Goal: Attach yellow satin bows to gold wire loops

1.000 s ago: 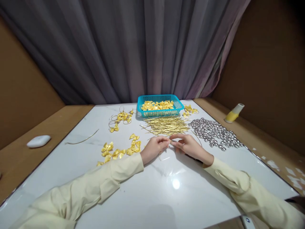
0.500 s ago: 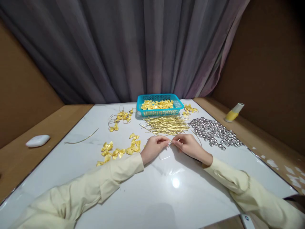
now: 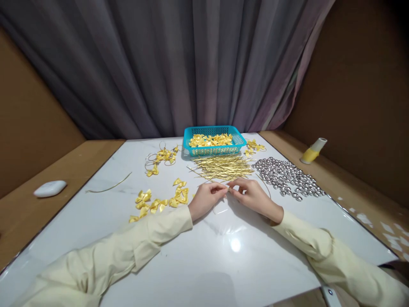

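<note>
Over the middle of the table, my left hand (image 3: 208, 197) and my right hand (image 3: 252, 197) meet with fingertips pinched together. Between them is a thin gold wire tie (image 3: 227, 190), mostly hidden by the fingers. A fine curved strand (image 3: 218, 212) shows below my left fingers. Another thin strand (image 3: 266, 186) bends out behind my right hand. Just beyond the fingers lies a pile of gold wire ties (image 3: 223, 166). Loose yellow ribbon bows (image 3: 159, 204) lie left of my left hand. Silver oval beads (image 3: 287, 175) are spread right of my right hand.
A blue basket (image 3: 188, 150) of yellow bows stands at the back. Bows with wire loops (image 3: 164, 157) lie back left, more bows (image 3: 254, 146) back right. One wire (image 3: 110, 186), a white rounded case (image 3: 50, 188) and a yellow-wrapped tube (image 3: 314, 151) sit at the sides.
My right fingers have shifted slightly left, closer to my left fingertips. Both hands stay pinched, and the things on the table lie as before.
</note>
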A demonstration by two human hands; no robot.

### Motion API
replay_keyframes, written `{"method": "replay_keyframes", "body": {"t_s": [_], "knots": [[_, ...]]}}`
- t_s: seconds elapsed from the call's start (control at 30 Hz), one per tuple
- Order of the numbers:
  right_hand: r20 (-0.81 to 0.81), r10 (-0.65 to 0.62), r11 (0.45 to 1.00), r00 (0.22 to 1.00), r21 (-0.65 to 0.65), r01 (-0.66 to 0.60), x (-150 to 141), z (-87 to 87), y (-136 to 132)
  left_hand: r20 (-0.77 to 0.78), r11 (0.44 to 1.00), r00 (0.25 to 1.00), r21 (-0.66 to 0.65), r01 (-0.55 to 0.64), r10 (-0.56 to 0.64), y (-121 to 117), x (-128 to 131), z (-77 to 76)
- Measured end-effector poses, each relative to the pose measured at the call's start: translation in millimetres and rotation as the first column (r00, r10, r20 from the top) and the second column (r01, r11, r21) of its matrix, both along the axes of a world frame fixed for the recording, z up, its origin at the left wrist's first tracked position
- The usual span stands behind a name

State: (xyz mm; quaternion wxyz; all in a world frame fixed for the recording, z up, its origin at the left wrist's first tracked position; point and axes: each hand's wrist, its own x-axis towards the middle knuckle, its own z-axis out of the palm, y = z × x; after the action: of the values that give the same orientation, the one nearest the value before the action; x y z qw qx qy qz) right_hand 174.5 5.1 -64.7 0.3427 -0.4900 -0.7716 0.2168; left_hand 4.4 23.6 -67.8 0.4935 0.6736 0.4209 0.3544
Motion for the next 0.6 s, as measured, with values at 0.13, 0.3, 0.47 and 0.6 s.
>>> {"method": "replay_keyframes", "body": {"t_s": [0.13, 0.3, 0.47, 0.6], "knots": [[0.033, 0.020, 0.999, 0.999, 0.027, -0.021, 0, 1.3, -2, -0.003, 1.000, 1.000, -0.030, 0.007, -0.007, -1, 1, 2.9], [-0.049, -0.032, 0.999, 0.998, -0.010, 0.032, -4, -2.3, -4, -0.020, 1.000, 1.000, -0.018, 0.024, -0.024, -2, 1, 3.3], [-0.337, -0.178, 0.959, 0.924, -0.270, 0.086, -12, -8.5, -2, -0.050, 0.996, 0.996, 0.041, 0.075, -0.073, -5, 0, 3.2], [-0.530, -0.301, 0.895, 0.793, -0.445, 0.042, -17, -8.3, -3, -0.088, 0.992, 0.996, 0.117, 0.036, -0.026, -6, -1, 2.5]]}}
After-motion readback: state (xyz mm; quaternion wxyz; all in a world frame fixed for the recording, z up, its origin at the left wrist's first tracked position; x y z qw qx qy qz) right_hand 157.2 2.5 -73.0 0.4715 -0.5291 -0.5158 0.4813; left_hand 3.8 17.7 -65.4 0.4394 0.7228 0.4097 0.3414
